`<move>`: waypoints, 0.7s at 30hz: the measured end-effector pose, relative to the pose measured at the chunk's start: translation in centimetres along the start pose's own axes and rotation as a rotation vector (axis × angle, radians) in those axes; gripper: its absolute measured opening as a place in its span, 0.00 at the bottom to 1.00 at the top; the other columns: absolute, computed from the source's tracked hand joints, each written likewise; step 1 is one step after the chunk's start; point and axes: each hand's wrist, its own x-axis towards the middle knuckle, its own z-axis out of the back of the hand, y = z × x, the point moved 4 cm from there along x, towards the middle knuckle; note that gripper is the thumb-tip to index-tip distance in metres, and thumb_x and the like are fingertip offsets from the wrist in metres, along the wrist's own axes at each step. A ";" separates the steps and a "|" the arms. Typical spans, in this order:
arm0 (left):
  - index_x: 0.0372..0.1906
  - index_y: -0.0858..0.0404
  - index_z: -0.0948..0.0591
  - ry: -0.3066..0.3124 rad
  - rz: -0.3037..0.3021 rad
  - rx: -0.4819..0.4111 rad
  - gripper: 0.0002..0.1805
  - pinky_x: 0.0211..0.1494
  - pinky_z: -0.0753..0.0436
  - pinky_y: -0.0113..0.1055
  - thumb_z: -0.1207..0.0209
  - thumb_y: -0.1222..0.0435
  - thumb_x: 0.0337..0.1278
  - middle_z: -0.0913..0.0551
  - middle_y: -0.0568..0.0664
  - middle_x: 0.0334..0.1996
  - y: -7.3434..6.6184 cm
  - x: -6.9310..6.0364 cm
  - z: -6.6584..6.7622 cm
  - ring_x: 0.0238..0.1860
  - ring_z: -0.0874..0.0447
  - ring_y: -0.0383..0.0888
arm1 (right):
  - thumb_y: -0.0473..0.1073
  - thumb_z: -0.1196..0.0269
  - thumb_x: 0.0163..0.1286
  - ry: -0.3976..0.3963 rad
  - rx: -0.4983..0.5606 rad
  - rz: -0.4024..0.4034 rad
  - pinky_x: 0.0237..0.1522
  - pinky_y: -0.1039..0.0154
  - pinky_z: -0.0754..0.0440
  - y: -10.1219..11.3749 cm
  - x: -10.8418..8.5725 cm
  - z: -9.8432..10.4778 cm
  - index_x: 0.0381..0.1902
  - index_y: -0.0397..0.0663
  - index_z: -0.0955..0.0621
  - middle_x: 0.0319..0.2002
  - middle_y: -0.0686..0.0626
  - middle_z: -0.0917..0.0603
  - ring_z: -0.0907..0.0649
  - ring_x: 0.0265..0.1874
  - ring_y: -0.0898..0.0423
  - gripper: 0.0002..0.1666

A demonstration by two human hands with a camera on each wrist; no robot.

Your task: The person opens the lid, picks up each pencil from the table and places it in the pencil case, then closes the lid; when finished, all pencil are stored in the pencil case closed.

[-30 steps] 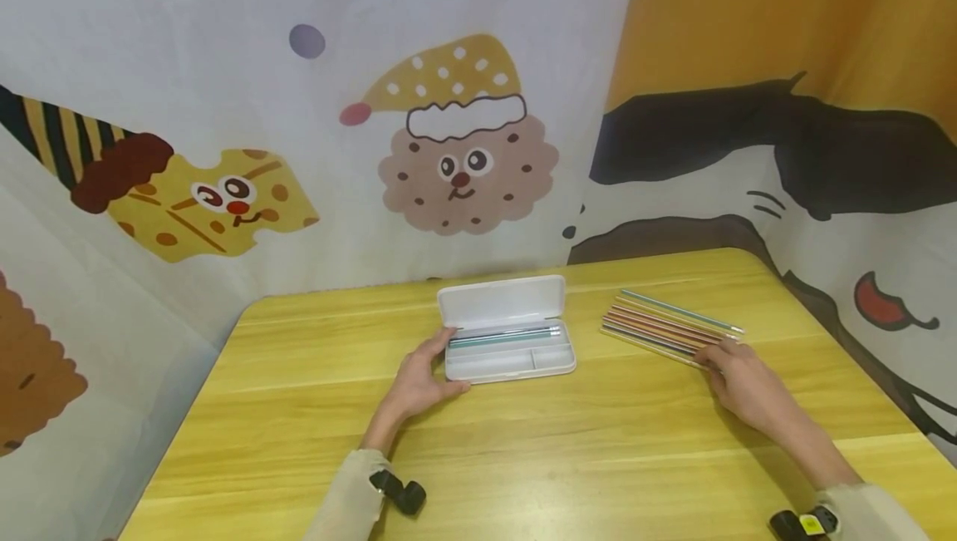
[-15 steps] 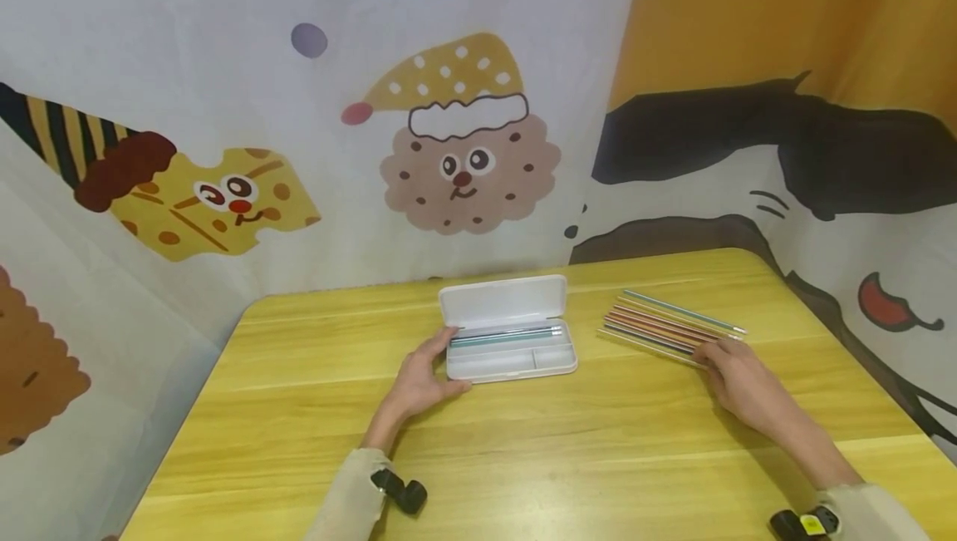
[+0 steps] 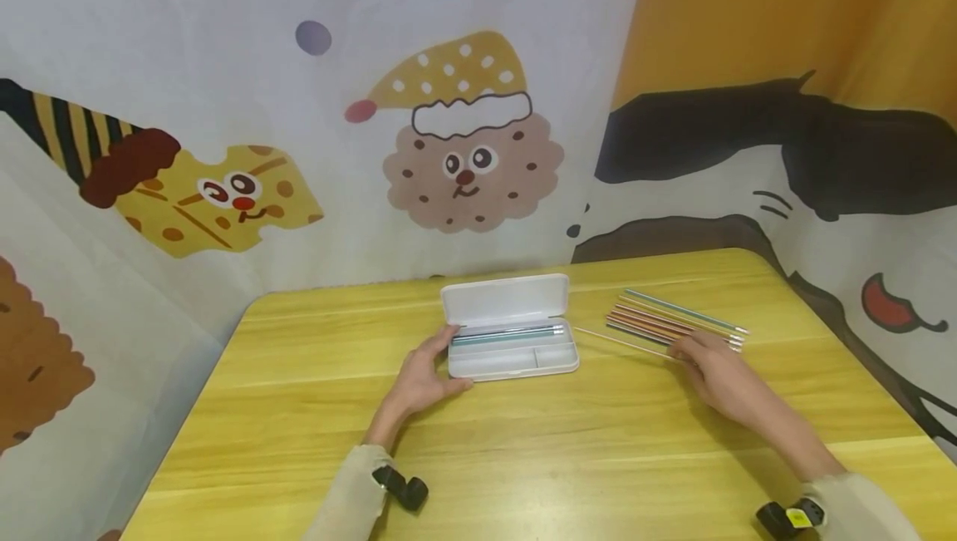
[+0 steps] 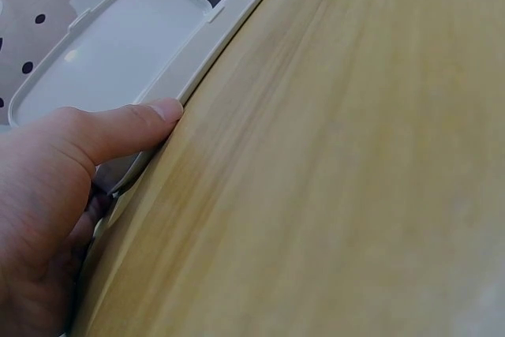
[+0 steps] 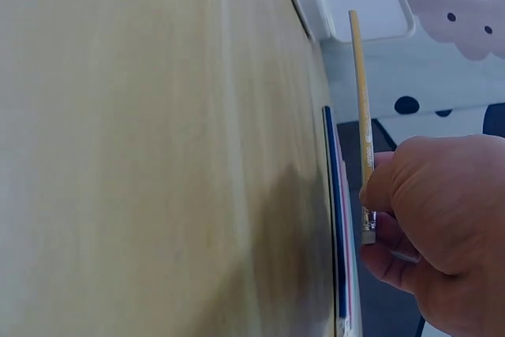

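A white pencil case (image 3: pixel 489 361) stands with its lid up on the table. My left hand (image 3: pixel 417 379) holds its left end, the thumb (image 4: pixel 134 125) along the front wall in the left wrist view. A few blue-green pencils (image 3: pixel 508 335) lie in the case's back compartment. My right hand (image 3: pixel 725 379) pinches a pale yellow pencil (image 5: pixel 361 92) near its eraser end. In the head view its tip points left at the case. Behind that hand, several pencils (image 3: pixel 649 323) lie side by side on the table, partly covered by the fingers.
The yellow wood-grain table (image 3: pixel 523 458) extends in front of both hands. A cartoon-printed cloth (image 3: pixel 344 217) hangs right behind its far edge. The case's front part has a divider (image 3: pixel 535 357) that makes a small right compartment.
My right hand has drawn the pale yellow pencil away from the row and moved left, so its tip is now close to the case. The left hand stays at the case.
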 end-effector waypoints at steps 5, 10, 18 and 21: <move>0.75 0.58 0.34 0.001 0.005 0.003 0.52 0.74 0.39 0.51 0.21 0.58 0.43 0.39 0.58 0.74 0.0 0.0 0.0 0.73 0.40 0.56 | 0.17 0.33 0.47 -0.003 0.018 0.022 0.34 0.50 0.16 0.5 0.9 -0.3 0.38 0.40 0.18 0.35 0.48 0.18 0.18 0.35 0.49 0.22; 0.75 0.58 0.34 0.001 0.013 0.007 0.52 0.74 0.39 0.51 0.21 0.58 0.42 0.39 0.58 0.74 0.0 0.0 0.0 0.73 0.40 0.56 | 0.17 0.34 0.48 0.000 0.030 0.034 0.33 0.50 0.16 0.9 1.7 -0.4 0.38 0.39 0.17 0.35 0.47 0.17 0.17 0.35 0.49 0.21; 0.75 0.58 0.33 -0.005 0.000 0.007 0.52 0.73 0.39 0.51 0.21 0.59 0.41 0.38 0.58 0.74 0.2 0.0 0.0 0.72 0.39 0.56 | 0.16 0.33 0.47 0.013 0.067 0.049 0.34 0.51 0.16 1.7 2.8 -0.8 0.39 0.39 0.17 0.36 0.47 0.18 0.17 0.35 0.48 0.23; 0.75 0.57 0.34 -0.003 0.000 0.001 0.52 0.74 0.39 0.51 0.21 0.59 0.41 0.39 0.57 0.74 0.2 0.0 0.0 0.73 0.40 0.56 | 0.16 0.33 0.47 0.012 0.072 0.060 0.34 0.52 0.16 2.0 3.2 -0.9 0.39 0.39 0.17 0.36 0.47 0.17 0.17 0.36 0.49 0.23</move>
